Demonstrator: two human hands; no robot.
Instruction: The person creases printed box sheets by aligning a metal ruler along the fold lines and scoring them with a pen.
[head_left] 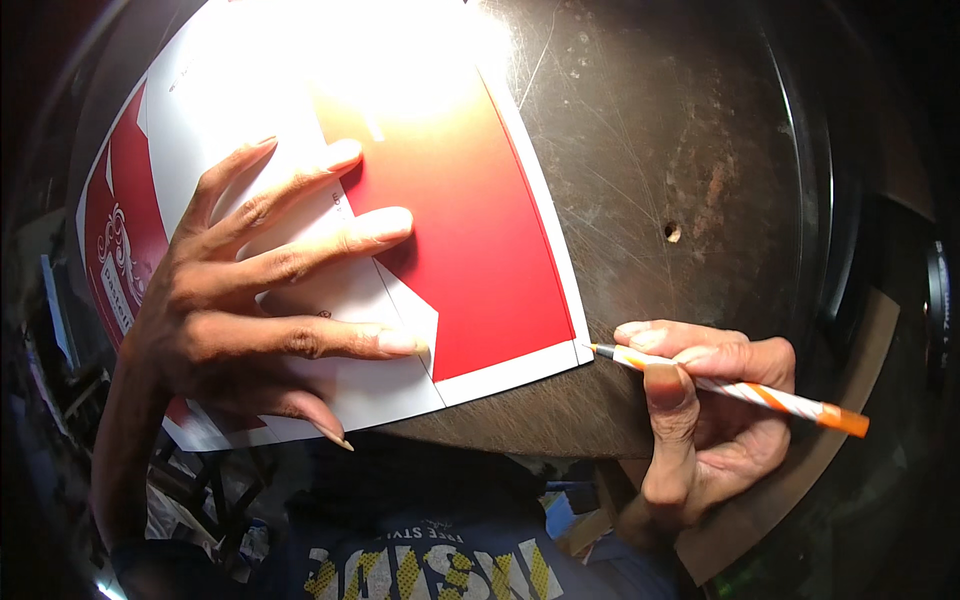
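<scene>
A large printed sheet (pixel 480 240) in red and white, with thin dark lines along its white border, lies on a dark tabletop. My left hand (pixel 270 270) rests on it with the fingers spread, the thumb near the sheet's front edge. In my right hand (pixel 715 400) is a slim pen (pixel 760 397), striped orange and white with an orange end. Thumb and fingers pinch it close to its point. The tip is at the sheet's near right corner, on or just beside the white border; I cannot tell whether it touches.
The dark, scratched tabletop (pixel 640 130) has a small hole (pixel 672 232) right of the sheet. Strong light glares over the sheet's far part. A brown strip (pixel 800 480), perhaps cardboard, lies beyond the right hand. Dim clutter (pixel 230 500) shows below the table's left edge.
</scene>
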